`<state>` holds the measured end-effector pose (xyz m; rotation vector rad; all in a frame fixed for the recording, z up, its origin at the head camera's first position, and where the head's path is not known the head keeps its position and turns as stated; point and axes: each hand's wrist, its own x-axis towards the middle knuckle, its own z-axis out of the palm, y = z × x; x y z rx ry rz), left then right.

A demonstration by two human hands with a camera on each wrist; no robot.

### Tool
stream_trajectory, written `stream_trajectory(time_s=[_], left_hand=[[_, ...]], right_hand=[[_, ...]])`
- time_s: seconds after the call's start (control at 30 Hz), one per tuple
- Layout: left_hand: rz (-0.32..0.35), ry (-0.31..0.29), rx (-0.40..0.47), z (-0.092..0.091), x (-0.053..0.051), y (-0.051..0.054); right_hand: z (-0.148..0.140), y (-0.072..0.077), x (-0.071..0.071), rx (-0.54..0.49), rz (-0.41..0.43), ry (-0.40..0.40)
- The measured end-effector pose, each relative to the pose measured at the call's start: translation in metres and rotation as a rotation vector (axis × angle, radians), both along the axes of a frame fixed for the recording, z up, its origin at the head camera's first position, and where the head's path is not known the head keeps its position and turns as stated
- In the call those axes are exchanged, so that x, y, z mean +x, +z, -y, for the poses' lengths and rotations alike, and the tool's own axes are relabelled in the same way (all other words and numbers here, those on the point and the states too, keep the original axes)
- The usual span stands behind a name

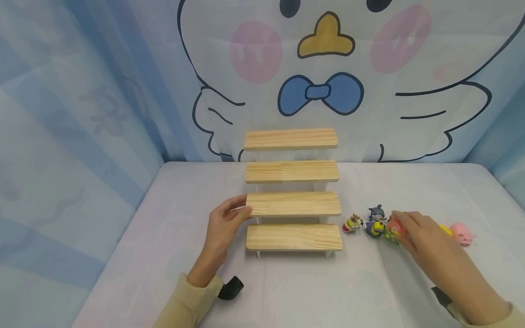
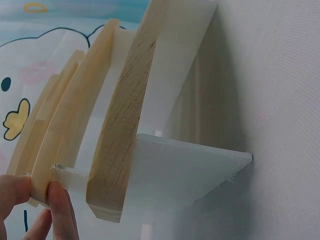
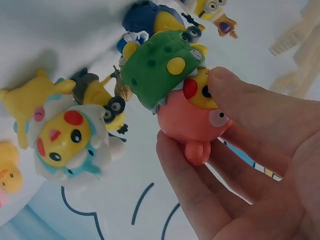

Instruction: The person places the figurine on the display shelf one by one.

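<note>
A tiered wooden shelf stand (image 1: 293, 203) on pale supports stands mid-table. My left hand (image 1: 224, 225) pinches the left end of its second-lowest board; in the left wrist view, thumb and fingers (image 2: 60, 210) meet that board's edge. To the right of the stand, my right hand (image 1: 434, 246) grips a pink-and-green toy figurine (image 3: 182, 122) with a yellow face. The right wrist view shows the thumb over the face and fingers beneath the pink part. Whether the green part belongs to the same toy, I cannot tell.
Beside the right hand are a yellow Minion figurine (image 1: 352, 223), a grey-hatted figurine (image 1: 376, 213) and a pink toy (image 1: 462, 234). A white-hooded yellow figurine (image 3: 65, 137) shows in the right wrist view. A printed curtain (image 1: 320, 59) hangs behind the table.
</note>
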<state>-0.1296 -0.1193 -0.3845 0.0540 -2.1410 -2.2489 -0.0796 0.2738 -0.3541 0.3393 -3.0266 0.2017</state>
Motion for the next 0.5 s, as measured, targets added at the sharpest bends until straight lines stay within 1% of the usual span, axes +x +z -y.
stream_trajectory(time_s=[0.07,0.13,0.27,0.4,0.5], left_hand=[[0.000,0.000,0.003,0.000,0.000,0.000],[0.002,-0.002,0.002,0.000,0.000,0.000],[0.012,-0.003,-0.007,0.000,0.000,0.000],[0.014,0.002,-0.015,0.001,-0.001,-0.001],[0.010,0.005,-0.020,0.001,0.000,0.000]], right_hand=[[-0.001,0.002,0.001,-0.006,-0.045,0.024],[-0.001,0.004,0.002,-0.011,-0.069,0.034],[0.000,0.008,0.002,-0.020,-0.057,0.027],[0.000,0.011,0.002,-0.030,-0.082,0.034],[0.002,0.015,0.003,-0.033,-0.124,0.044]])
